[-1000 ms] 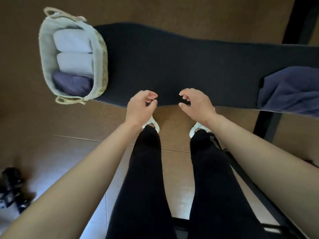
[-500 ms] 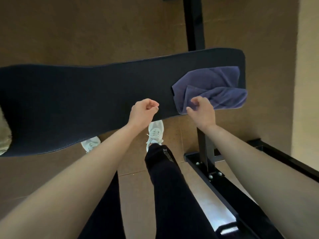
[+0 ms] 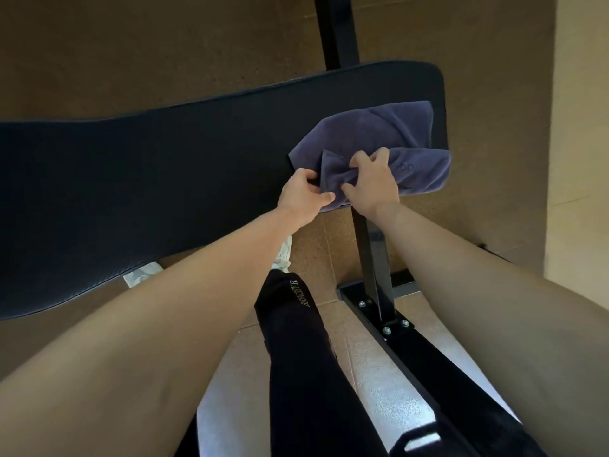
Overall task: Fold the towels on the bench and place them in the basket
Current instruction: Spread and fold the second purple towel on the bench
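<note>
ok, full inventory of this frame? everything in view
towel: 1, dusky purple, crumpled on the bench's right end, near edge hanging over
bench: 1, black pad, across the frame
bench frame: 1, black metal, bolted foot on the floor below the towel
floor: brown matting, pale tiles nearer
shoes: 2, white, by the bench's near edge
trousers: black, lower centre
left hand: pinches the towel's left edge
right hand: grips bunched towel beside it

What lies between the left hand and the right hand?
A bunched fold of the purple towel lies there; the left hand and the right hand both grip it. The head view shows this.
</note>
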The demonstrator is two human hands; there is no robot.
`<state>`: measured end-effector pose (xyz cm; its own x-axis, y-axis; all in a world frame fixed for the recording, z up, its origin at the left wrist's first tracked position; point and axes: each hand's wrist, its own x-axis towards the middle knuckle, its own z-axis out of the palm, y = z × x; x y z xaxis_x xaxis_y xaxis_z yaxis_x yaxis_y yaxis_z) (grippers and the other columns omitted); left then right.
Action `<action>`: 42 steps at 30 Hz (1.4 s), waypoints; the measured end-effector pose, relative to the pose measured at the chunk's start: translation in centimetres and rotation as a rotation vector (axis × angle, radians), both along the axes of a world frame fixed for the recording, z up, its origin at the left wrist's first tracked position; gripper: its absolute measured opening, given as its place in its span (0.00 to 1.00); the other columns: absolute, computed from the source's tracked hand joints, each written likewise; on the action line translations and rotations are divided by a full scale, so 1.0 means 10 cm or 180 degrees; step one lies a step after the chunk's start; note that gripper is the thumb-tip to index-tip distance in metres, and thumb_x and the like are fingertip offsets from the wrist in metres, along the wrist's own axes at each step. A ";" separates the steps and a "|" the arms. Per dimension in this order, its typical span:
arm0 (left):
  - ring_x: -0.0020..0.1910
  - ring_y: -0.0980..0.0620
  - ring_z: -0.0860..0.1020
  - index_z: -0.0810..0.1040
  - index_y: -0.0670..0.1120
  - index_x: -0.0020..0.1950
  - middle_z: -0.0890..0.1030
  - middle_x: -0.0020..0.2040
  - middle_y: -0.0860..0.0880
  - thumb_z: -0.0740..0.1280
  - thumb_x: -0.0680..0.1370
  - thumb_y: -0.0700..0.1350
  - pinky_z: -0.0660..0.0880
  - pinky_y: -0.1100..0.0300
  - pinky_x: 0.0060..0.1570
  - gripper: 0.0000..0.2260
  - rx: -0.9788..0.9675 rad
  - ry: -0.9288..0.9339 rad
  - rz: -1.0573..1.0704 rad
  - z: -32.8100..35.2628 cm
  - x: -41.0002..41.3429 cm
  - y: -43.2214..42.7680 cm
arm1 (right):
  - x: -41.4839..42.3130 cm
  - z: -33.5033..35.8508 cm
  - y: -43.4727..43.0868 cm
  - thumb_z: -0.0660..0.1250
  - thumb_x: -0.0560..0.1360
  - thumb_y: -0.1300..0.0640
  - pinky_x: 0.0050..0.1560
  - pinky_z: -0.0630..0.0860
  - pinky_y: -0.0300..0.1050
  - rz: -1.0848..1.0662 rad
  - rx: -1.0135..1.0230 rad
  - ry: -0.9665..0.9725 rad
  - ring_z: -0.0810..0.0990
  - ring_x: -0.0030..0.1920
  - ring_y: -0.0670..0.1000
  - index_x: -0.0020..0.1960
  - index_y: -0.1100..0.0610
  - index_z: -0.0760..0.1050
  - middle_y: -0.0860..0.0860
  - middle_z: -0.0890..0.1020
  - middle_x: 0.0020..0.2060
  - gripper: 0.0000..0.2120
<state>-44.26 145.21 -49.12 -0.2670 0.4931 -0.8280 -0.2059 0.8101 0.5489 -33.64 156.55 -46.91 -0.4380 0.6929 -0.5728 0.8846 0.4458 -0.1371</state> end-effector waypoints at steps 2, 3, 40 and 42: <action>0.50 0.50 0.84 0.79 0.45 0.65 0.84 0.47 0.49 0.77 0.76 0.44 0.82 0.51 0.53 0.18 0.0103 0.0119 -0.0094 0.03 0.00 -0.01 | -0.03 0.02 0.01 0.71 0.77 0.54 0.49 0.78 0.43 -0.0061 -0.0004 0.0054 0.81 0.52 0.55 0.65 0.52 0.71 0.57 0.68 0.64 0.19; 0.47 0.50 0.83 0.82 0.46 0.59 0.84 0.44 0.49 0.75 0.78 0.44 0.81 0.52 0.51 0.11 0.0219 0.0231 -0.0250 0.07 -0.02 -0.01 | -0.04 0.05 0.00 0.72 0.77 0.56 0.49 0.78 0.42 -0.0030 -0.0017 0.0173 0.81 0.53 0.55 0.68 0.52 0.70 0.57 0.68 0.66 0.22; 0.42 0.56 0.84 0.85 0.43 0.51 0.85 0.43 0.51 0.72 0.80 0.43 0.81 0.59 0.46 0.04 0.1166 0.1024 0.0137 1.79 -1.80 -2.23 | -1.57 1.74 -1.86 0.70 0.80 0.63 0.49 0.84 0.48 -0.1196 -0.2699 0.2687 0.87 0.48 0.56 0.55 0.61 0.79 0.59 0.85 0.48 0.05; 0.39 0.59 0.81 0.84 0.45 0.46 0.84 0.40 0.52 0.73 0.80 0.42 0.78 0.63 0.43 0.04 0.1081 0.0862 0.0414 1.79 -1.80 -2.27 | -1.57 1.71 -1.89 0.71 0.79 0.63 0.41 0.82 0.45 -0.1199 -0.2526 0.2678 0.86 0.43 0.55 0.54 0.62 0.79 0.56 0.85 0.44 0.05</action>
